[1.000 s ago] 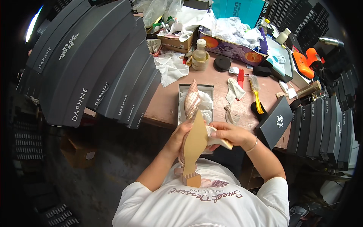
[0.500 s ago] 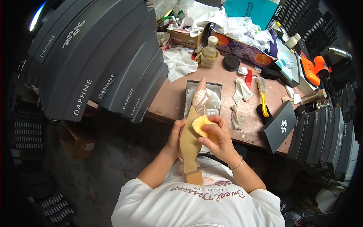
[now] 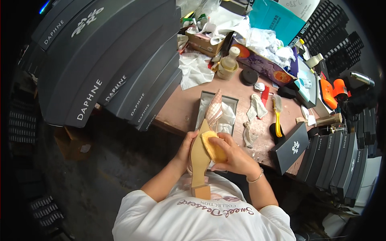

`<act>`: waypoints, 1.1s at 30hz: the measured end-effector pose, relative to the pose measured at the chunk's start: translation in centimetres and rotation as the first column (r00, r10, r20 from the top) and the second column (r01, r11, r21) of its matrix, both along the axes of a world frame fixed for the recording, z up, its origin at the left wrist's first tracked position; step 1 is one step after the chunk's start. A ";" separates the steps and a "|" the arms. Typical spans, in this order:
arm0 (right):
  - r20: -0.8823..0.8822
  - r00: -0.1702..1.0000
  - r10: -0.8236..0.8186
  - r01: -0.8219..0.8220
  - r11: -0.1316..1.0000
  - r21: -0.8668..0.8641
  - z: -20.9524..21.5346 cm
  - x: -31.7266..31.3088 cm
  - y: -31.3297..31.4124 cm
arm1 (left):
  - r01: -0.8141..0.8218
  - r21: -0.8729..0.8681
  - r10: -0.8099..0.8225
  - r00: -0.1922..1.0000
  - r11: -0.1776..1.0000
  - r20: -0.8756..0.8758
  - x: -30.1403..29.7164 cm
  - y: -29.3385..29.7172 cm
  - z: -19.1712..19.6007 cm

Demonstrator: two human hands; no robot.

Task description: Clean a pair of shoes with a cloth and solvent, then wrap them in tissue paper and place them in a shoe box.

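My left hand (image 3: 185, 148) grips a tan pointed-toe shoe (image 3: 199, 160) by its side, sole turned up and block heel toward my chest. My right hand (image 3: 235, 154) presses a yellow sponge (image 3: 213, 146) against the front of the sole. Just beyond the toe, a second shoe with a pale patterned upper (image 3: 214, 110) lies on white tissue in an open grey shoe box (image 3: 203, 100) on the brown worktable (image 3: 181, 112).
Dark grey shoe boxes (image 3: 100, 60) are stacked at the left, and more stand at the right (image 3: 337, 160). A dark lid (image 3: 290, 148), a yellow brush (image 3: 277, 114), white rags (image 3: 254, 107), a bottle (image 3: 228, 63) and an orange tool (image 3: 333, 91) crowd the table.
My right hand has come onto the sole with the yellow sponge, where a second ago it held the shoe's side. The shoe stays in my left hand, sole up.
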State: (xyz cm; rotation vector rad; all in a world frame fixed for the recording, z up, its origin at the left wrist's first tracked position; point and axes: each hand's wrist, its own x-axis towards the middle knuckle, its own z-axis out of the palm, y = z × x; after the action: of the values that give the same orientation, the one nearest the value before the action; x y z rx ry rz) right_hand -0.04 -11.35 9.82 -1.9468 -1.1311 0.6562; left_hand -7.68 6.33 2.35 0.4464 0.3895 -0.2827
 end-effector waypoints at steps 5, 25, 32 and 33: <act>0.135 0.989 0.057 -0.043 0.994 -0.100 0.7 0.3 0.8 | 0.027 -0.022 -0.028 0.999 0.999 -0.035 -0.4 0.5 -0.5; 0.161 0.755 -0.635 0.545 0.745 0.385 -2.2 16.5 2.3 | 0.016 0.008 -0.016 0.996 1.000 0.083 1.7 0.7 0.5; 0.645 0.594 -0.481 0.434 0.867 0.246 -1.2 27.7 7.5 | -0.044 -0.059 0.049 0.995 0.997 0.082 2.4 2.3 0.0; 0.663 0.591 -0.460 0.433 0.874 0.220 -1.6 28.2 8.0 | -0.048 -0.045 0.051 0.996 0.998 0.078 2.6 2.5 -0.1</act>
State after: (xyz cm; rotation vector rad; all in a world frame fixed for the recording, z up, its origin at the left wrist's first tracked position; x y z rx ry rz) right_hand 28.13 -3.38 8.22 -2.3981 -0.9651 -0.4422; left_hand -5.09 8.85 2.30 0.4044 0.3160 -0.2243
